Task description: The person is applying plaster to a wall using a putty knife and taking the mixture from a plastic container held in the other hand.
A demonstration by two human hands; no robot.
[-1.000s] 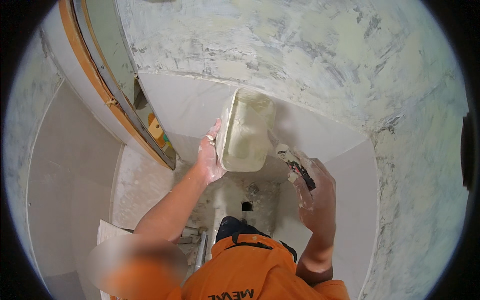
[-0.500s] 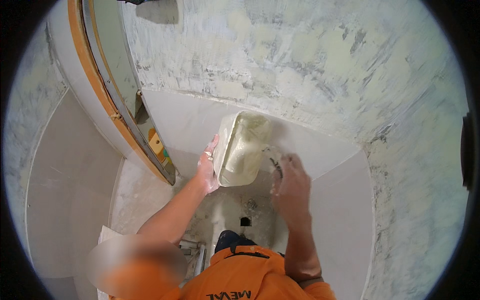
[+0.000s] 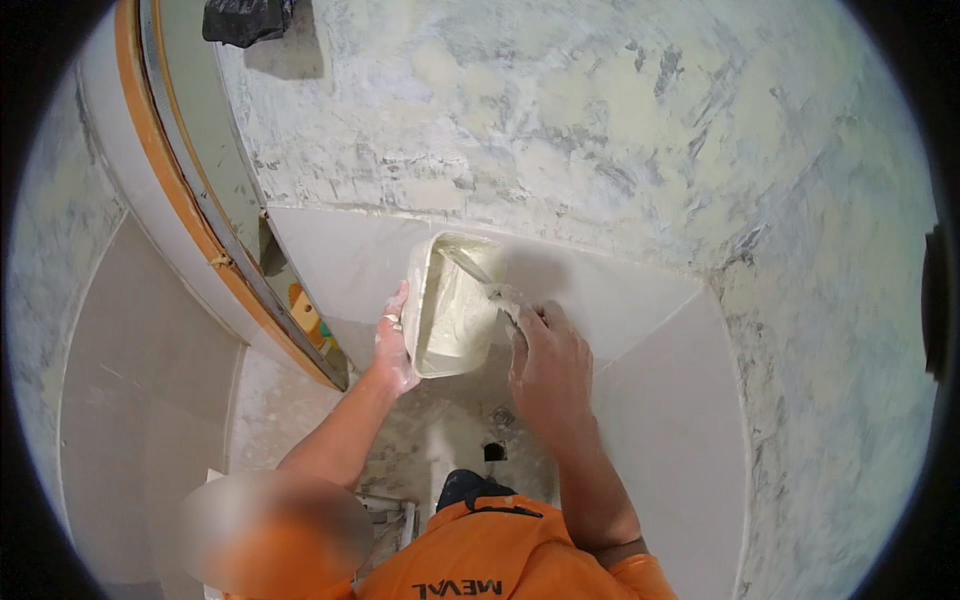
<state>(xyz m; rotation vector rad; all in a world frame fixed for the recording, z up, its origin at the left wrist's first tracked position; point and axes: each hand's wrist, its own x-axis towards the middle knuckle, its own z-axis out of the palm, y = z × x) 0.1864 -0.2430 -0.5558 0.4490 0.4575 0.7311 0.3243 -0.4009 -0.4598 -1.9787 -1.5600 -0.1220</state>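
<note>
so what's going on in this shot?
A person in an orange shirt stands in a tiled corner. The left hand grips the side of a rectangular tub of pale paste. The right hand holds a putty knife with its blade inside the tub. Large light tiles cover the lower wall; the wall above is bare, patchy plaster.

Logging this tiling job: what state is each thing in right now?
Left hand: gripping the tub's side, smeared white.
Right hand: holding the trowel.
Tub: open, tilted, with pale paste inside.
Trowel: blade dipped inside the tub.
Wall: rough, patchy plaster above smooth tiles.
</note>
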